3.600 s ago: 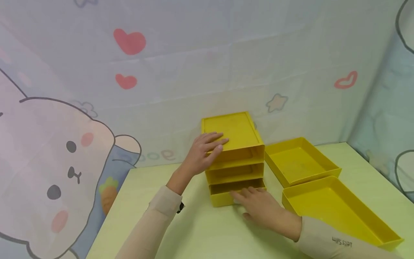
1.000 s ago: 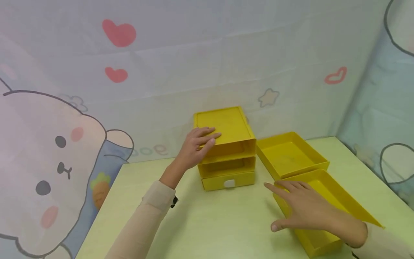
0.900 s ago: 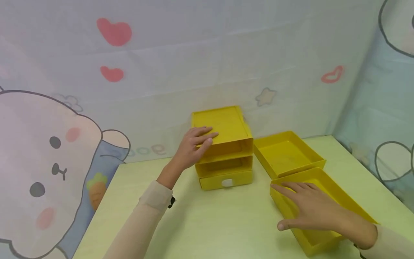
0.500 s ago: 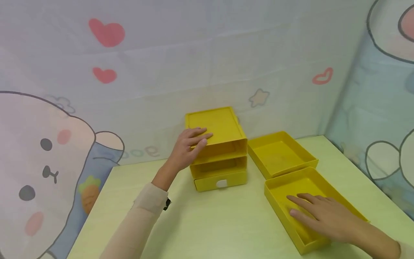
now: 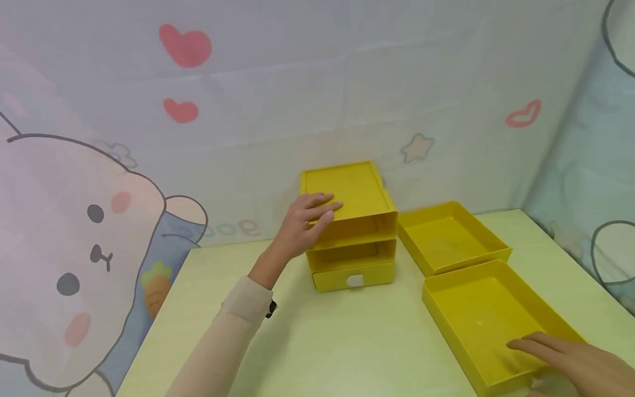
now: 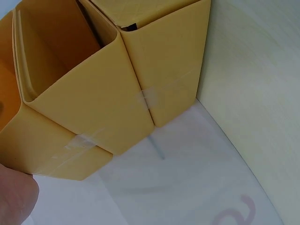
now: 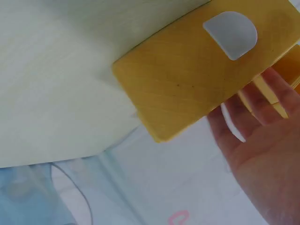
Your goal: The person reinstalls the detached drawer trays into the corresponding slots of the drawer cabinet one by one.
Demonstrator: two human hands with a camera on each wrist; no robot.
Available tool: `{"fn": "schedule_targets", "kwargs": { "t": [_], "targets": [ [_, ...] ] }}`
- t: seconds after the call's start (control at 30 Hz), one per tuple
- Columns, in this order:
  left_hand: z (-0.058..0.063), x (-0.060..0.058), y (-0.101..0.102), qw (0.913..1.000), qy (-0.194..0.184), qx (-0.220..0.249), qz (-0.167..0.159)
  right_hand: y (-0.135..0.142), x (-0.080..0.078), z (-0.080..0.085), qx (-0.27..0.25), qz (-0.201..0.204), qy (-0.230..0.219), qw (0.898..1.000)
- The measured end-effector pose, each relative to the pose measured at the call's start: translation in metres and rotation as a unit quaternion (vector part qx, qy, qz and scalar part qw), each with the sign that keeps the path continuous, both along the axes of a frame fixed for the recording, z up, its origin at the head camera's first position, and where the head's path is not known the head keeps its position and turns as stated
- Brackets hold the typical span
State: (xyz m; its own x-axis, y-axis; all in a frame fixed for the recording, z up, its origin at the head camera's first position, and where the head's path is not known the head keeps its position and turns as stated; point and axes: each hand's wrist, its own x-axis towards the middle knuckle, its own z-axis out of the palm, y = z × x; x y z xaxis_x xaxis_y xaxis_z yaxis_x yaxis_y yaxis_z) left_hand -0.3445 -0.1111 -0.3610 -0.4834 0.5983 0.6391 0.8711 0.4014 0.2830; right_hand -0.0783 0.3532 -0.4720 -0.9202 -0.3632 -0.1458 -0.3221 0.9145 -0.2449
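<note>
We observe the near yellow tray flat on the table, at the right of the work area, its inner floor in plain sight. Our right hand reaches over its near end, fingers extended across the rim and not clasped; we cannot tell whether they touch it. The right wrist view shows a white half-round tab on that end wall.

Just beyond the near tray we note the back yellow tray, also on the table. To its left stands the yellow cabinet, upright, three tiers high. We see into its upper two bays; the bottom drawer is seated in the lowest. Our left hand rests on the cabinet's top near the front left edge, fingers straight, grasping nothing. We record clear tape across the tier seams.

Behind everything we find a printed cloth with red hearts.
</note>
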Motion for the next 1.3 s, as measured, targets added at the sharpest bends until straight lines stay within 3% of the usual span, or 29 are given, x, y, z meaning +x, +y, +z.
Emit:
{"fn": "schedule_targets", "kwargs": {
  "t": [0.07,0.13,0.2,0.27,0.43,0.57,0.77,0.97,1.03,1.27,1.3],
  "targets": [
    [0.001,-0.001,0.000,1.0000,0.002,-0.002,-0.001,0.005,-0.001,-0.003,-0.035,0.039,0.022,0.998],
    [0.002,-0.001,-0.001,1.0000,-0.004,-0.006,0.000,0.007,-0.002,-0.007,-0.080,0.092,0.078,0.990],
    [0.002,-0.001,-0.001,0.9999,-0.009,-0.008,-0.001,0.008,-0.002,-0.012,-0.115,0.149,0.150,0.971],
    [0.003,0.000,-0.002,0.9999,-0.012,-0.007,-0.001,0.006,-0.004,-0.016,-0.136,0.192,0.237,0.943],
    [0.002,-0.001,0.000,1.0000,-0.004,-0.002,-0.007,0.003,-0.003,-0.020,-0.160,0.217,0.340,0.901],
    [0.002,-0.001,0.002,1.0000,-0.005,-0.001,-0.008,0.003,-0.002,-0.021,-0.157,0.227,0.362,0.891],
    [0.002,0.001,-0.001,0.9998,-0.019,-0.007,0.003,-0.002,0.002,-0.020,-0.128,0.199,0.359,0.903],
    [0.001,0.003,-0.001,0.9996,-0.026,-0.009,0.005,-0.006,0.001,-0.015,-0.122,0.205,0.365,0.900],
    [0.002,0.003,-0.001,0.9996,-0.027,-0.006,0.006,-0.009,0.001,-0.012,-0.129,0.214,0.367,0.896],
    [0.003,0.004,-0.001,0.9993,-0.035,-0.008,0.009,-0.026,-0.008,-0.002,-0.186,0.294,0.373,0.860],
    [0.003,0.004,-0.001,0.9993,-0.034,-0.009,0.009,-0.029,-0.007,0.000,-0.178,0.291,0.376,0.861]
  ]
}}
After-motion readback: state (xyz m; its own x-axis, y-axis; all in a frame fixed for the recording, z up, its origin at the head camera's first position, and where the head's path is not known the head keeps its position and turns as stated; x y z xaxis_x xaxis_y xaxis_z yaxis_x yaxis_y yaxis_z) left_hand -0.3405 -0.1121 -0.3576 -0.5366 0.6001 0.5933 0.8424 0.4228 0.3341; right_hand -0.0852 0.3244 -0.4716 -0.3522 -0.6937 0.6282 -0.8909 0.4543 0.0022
